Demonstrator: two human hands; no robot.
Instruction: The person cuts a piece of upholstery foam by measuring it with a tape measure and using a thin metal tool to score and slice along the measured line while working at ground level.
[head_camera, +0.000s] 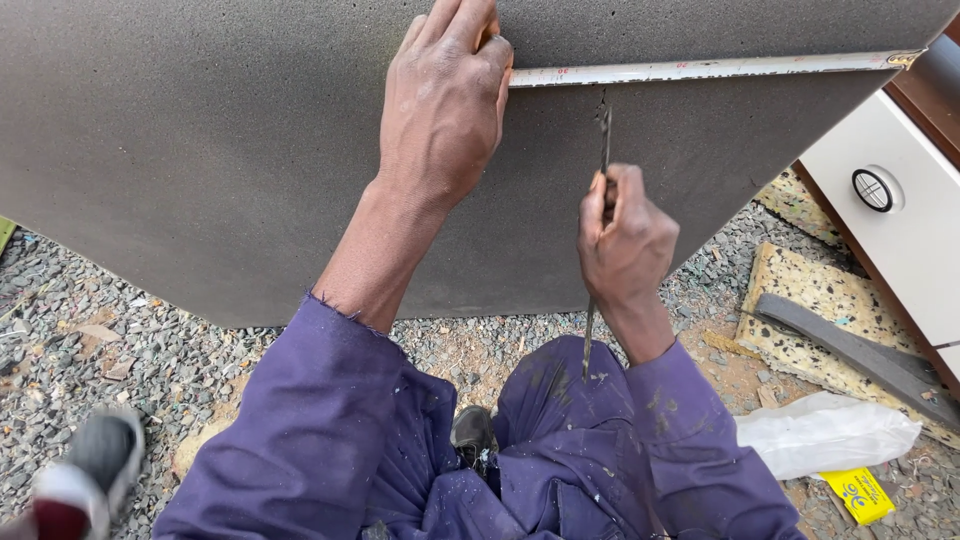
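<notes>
Head view: left hand (445, 100) fingertips cropped, pinning tape measure (700, 69); right hand (625, 240) fist grips blade (604, 140), foam slab (250, 150).

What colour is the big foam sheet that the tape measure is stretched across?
The large flat foam sheet is dark grey, finely speckled; the head view shows it best.

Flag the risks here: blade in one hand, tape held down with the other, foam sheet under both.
1. The left hand pins the tape measure close to the blade held by the right hand; a slip could cut fingers.
2. The tape lies flat, held at one end only; it may shift and skew the line on the grey foam sheet.
</notes>
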